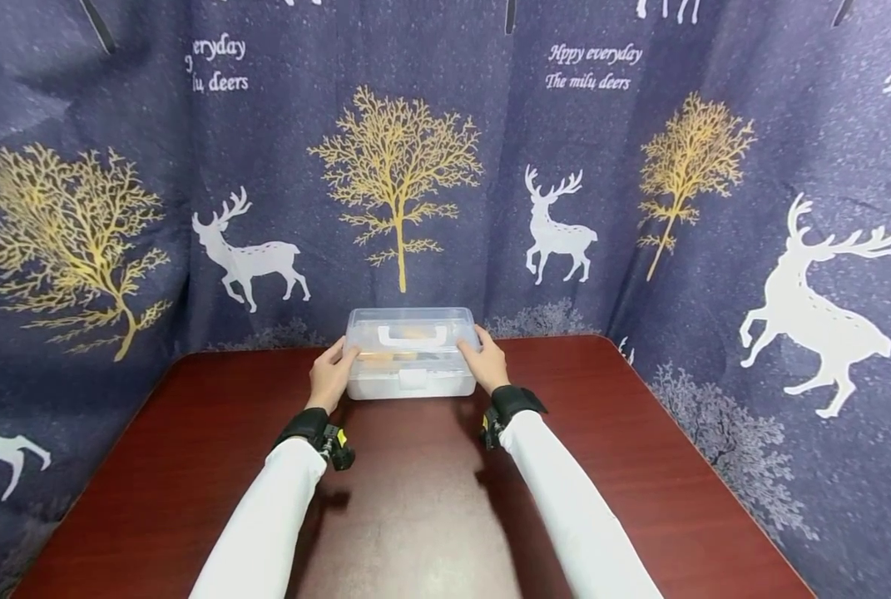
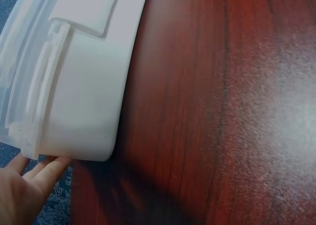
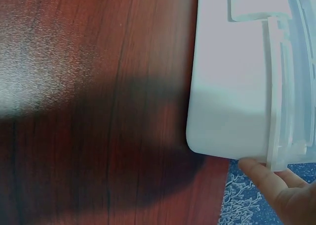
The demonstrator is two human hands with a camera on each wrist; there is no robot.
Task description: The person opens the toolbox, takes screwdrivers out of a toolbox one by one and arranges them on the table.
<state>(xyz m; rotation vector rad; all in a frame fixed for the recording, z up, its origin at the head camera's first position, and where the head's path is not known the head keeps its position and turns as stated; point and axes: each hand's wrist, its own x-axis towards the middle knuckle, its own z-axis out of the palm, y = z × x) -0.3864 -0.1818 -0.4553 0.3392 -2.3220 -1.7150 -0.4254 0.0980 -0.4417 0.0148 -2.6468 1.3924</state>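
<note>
A plastic storage box [image 1: 411, 385] with a white base, a clear lid [image 1: 445, 319], a white handle [image 1: 412, 336] and a front latch [image 1: 413, 379] is at the far side of the table. My left hand [image 1: 329, 378] holds its left end, thumb toward the lid. At the opposite end my right hand [image 1: 486, 362] grips it likewise. In the left wrist view, fingers [image 2: 52, 170] touch the base's end just under the lid's rim. The right wrist view has fingertips [image 3: 249, 166] at the other end. Orange and pale contents show dimly through the lid.
The reddish-brown table [image 1: 408, 499] reflects light near its front. Behind the box hangs a dark blue curtain [image 1: 445, 208] with deer and trees printed on it, close to the table's far edge. Black wrist straps with cameras sit on both wrists.
</note>
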